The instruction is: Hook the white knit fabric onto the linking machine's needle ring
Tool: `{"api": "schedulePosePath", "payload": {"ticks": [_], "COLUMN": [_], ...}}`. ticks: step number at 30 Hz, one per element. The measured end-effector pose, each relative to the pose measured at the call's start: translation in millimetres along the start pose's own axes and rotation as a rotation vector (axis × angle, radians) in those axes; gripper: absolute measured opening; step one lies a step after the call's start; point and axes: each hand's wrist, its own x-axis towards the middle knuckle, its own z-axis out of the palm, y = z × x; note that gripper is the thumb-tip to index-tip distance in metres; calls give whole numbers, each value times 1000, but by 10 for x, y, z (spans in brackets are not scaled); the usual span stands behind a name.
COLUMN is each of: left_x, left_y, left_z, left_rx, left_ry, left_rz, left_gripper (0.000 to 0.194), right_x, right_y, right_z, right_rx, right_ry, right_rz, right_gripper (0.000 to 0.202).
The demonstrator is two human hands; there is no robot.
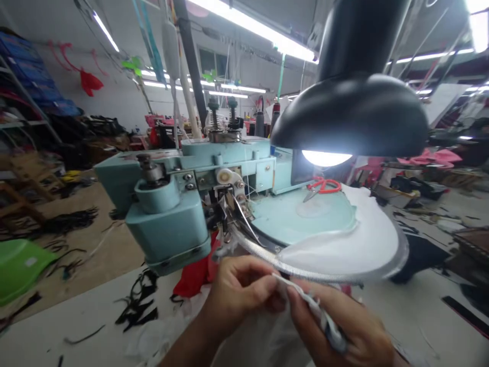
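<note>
White fabric (263, 336) hangs between my two hands, below the front edge of the teal sewing machine (168, 224). My left hand (239, 290) pinches its folded edge between thumb and fingers. The same edge runs across into my right hand (340, 321), whose thumb and fingers are closed on it; a dark bit shows at the end of the fold near the palm. Just beyond the hands curves a ribbed metal rim (298, 271). White material (344, 252) lies over the machine's round plate.
Red-handled scissors (324, 187) rest on the plate under a black lamp (351, 117). Red cloth (196, 272) hangs below the machine head. Black scraps (139, 303) lie on the table at left, with a green container (23, 267) beyond. Dark cloth (420, 255) lies at right.
</note>
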Motion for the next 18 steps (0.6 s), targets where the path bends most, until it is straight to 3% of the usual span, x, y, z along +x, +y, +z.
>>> {"api": "schedulePosePath", "payload": {"ticks": [5, 9, 18], "left_x": [-20, -49, -88], "left_y": [30, 106, 87], "left_z": [0, 50, 91], "left_rx": [124, 345, 389], "left_ry": [-25, 0, 77], "left_rz": [0, 107, 176], "left_gripper": [25, 12, 10], "right_x": [-13, -11, 5], "right_y": [45, 85, 131], "right_z": [-34, -89, -171], "right_rx": [32, 86, 133], "right_ry": [-42, -102, -175], "right_rz": [-11, 35, 62], "right_gripper": [17, 15, 17]}}
